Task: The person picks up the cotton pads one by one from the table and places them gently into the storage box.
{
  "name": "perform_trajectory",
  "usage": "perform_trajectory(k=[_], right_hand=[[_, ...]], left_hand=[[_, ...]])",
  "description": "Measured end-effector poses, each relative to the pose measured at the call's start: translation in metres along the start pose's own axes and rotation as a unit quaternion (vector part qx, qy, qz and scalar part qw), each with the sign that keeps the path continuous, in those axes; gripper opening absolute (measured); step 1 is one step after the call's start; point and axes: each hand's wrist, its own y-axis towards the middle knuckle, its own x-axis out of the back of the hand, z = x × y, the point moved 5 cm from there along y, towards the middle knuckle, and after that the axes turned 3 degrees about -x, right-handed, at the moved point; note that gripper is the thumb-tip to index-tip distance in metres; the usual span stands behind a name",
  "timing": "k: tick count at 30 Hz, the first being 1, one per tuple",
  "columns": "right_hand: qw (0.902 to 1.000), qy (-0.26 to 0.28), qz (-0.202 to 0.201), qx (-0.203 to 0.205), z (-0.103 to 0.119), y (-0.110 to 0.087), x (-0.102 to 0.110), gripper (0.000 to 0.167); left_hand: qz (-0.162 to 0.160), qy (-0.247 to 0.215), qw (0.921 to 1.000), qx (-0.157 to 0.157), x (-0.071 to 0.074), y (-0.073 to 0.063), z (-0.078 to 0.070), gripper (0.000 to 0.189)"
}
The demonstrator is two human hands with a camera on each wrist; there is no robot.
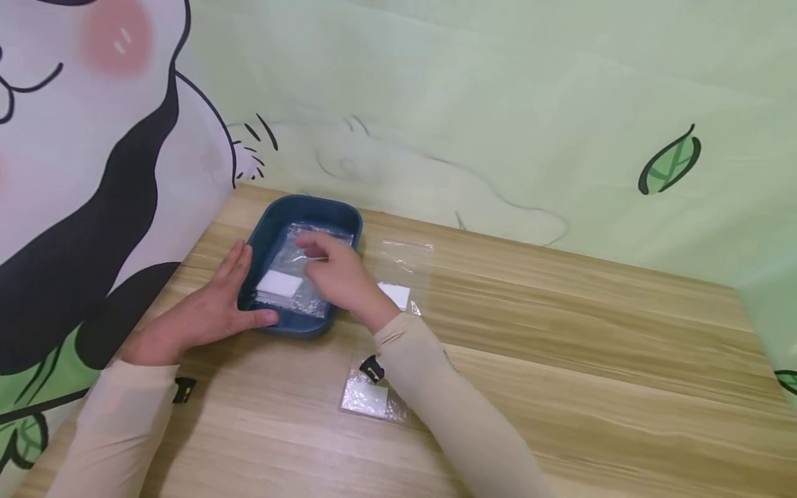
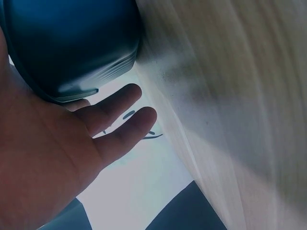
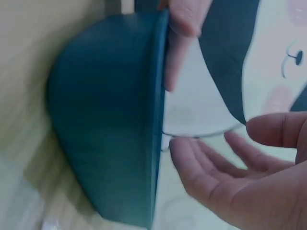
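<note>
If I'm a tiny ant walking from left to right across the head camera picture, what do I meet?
The panda's pink cheek → the left hand → the blue tray → the clear bag beyond the right sleeve → the whole green leaf drawn on the wall.

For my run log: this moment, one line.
left hand: touching blue tray; right hand: over tray; clear bags: in tray, on table

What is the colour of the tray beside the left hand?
The tray is dark blue, seen best in the head view.
</note>
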Motion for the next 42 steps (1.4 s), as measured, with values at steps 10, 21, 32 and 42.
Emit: perform_trajectory(k=[10, 21, 32, 42], right_hand=[[0.9973, 0.058, -0.026, -0.035, -0.049, -0.024, 0.074, 0.032], [0.9852, 0.054, -0.082, -0.141, -0.134, -0.038, 0.126, 0.031], [0.9869, 0.026, -0.033, -0.156, -0.153, -0.035, 0.125, 0.034], [0.9811, -0.153, -0.009, -0.119, -0.153, -0.030, 0.119, 0.037]], left_hand=[[-0.002, 0.005, 1.0000, 0.001, -0.001, 0.000, 0.002, 0.125], [0.005, 0.002, 1.0000, 0.005, -0.001, 0.000, 0.002, 0.124], [0.004, -0.001, 1.0000, 0.007, 0.000, -0.002, 0.003, 0.124], [0.005, -0.002, 1.0000, 0.007, -0.001, 0.000, 0.005, 0.124]])
